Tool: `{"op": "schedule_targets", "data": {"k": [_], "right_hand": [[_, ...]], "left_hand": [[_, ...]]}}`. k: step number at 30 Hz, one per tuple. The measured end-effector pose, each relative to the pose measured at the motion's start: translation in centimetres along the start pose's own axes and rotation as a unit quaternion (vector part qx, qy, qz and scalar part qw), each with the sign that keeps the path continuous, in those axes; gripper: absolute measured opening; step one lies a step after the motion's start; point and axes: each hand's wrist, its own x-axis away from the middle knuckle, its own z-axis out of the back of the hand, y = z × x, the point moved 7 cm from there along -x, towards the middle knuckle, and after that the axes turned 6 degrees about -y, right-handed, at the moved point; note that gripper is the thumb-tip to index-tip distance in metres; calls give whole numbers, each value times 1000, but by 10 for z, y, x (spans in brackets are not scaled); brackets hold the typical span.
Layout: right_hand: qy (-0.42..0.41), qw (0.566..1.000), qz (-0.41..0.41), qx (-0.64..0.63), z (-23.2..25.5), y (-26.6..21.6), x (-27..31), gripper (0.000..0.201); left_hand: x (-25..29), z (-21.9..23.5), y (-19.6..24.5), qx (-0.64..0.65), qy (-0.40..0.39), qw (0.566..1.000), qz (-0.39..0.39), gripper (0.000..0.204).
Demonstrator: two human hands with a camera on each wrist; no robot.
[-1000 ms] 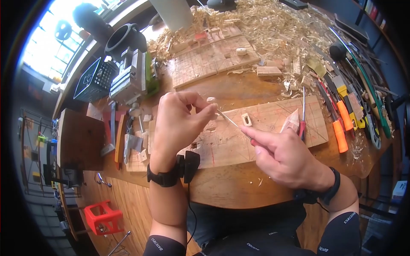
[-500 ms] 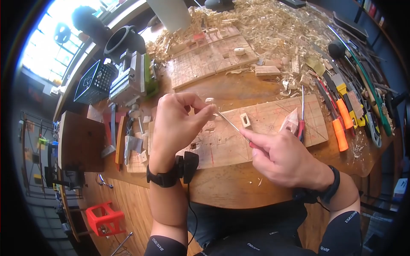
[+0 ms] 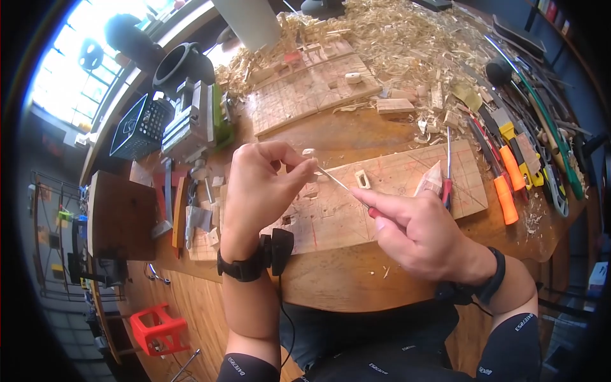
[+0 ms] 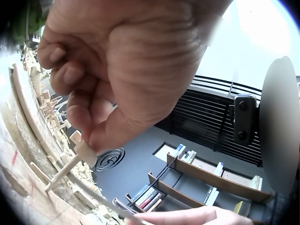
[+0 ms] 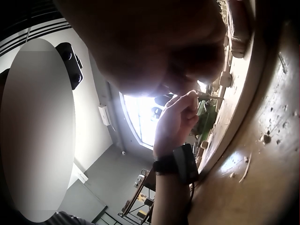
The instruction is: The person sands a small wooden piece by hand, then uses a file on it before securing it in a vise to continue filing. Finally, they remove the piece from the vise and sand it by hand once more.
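My left hand [image 3: 264, 184] is raised over the board, thumb and index finger pinching a small pale wooden piece [image 4: 85, 152]. A thin wooden peg [image 4: 63, 173] projects from it in the left wrist view. In my right hand [image 3: 423, 232] is a slim metal-shafted tool with a red handle [image 3: 373, 212], mostly hidden in the grip. Its thin shaft [image 3: 335, 180] points up and left, the far end right at the left fingertips. Beneath both hands lies a pencil-marked wooden board [image 3: 344, 229]. A slotted wooden block [image 3: 361, 179] sits on it between the hands.
A red-handled screwdriver [image 3: 447, 184] and a pointed wood piece [image 3: 429, 179] lie on the board's right. Orange-handled tools [image 3: 506, 200] crowd the table's right side. Shavings [image 3: 394, 44] heap at the back, behind a second board [image 3: 312, 95]. A metal vise [image 3: 191, 121] stands at left.
The head view has shifted slightly. Both hands keep the same hold, the tool's shaft still meeting the left fingertips.
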Motion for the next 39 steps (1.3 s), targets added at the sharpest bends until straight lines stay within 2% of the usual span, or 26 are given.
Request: {"op": "schedule_targets", "data": {"k": [2, 5, 7, 11, 13, 16, 18, 20, 22, 23, 25, 28, 32, 34, 37, 39], "right_hand": [[7, 1000, 3, -26, 3, -1, -1, 41], [-37, 998, -32, 38, -2, 4, -2, 41], [-3, 1000, -9, -23, 1, 2, -2, 41], [-34, 999, 7, 8, -2, 0, 1, 49], [-56, 998, -40, 11, -1, 2, 1, 49], [-29, 999, 8, 12, -1, -1, 3, 49], [-41, 999, -8, 25, -1, 2, 1, 49], [-52, 998, -23, 40, -2, 3, 0, 49], [11, 999, 21, -22, 4, -3, -1, 40], [10, 999, 21, -22, 3, -1, -1, 40], [-5, 998, 20, 60, -1, 5, -3, 40], [18, 999, 24, -12, 2, 0, -2, 40], [-5, 999, 14, 42, 0, 3, -3, 40], [-17, 999, -31, 21, 1, 5, -4, 39], [6, 1000, 13, 10, 2, -4, -1, 39], [-12, 999, -3, 31, 1, 0, -3, 39]], "left_hand": [[1, 2, 4, -22, -14, 1000, 6, 14], [0, -1, 1, -32, -24, 999, -7, 15], [0, -1, 4, -20, -18, 999, -28, 15], [1, 0, 3, -25, -25, 999, 6, 14], [0, 1, 4, -22, -23, 999, 9, 14], [1, 0, 6, -53, -29, 998, 1, 14], [0, -1, -3, -1, -31, 1000, 2, 15], [0, -1, 2, -11, -33, 999, 5, 15], [0, -1, 2, -19, -33, 999, 10, 15], [0, -1, 2, -19, -33, 999, 8, 15], [0, -1, 2, -18, -33, 999, 5, 16], [0, 0, 3, -15, -32, 999, 15, 16], [1, 0, 2, -27, -35, 999, 18, 16], [-1, 0, 0, -20, -35, 999, 11, 15], [0, 0, 0, -18, -29, 999, 1, 16], [0, 0, -2, -18, -34, 999, 25, 16]]}}
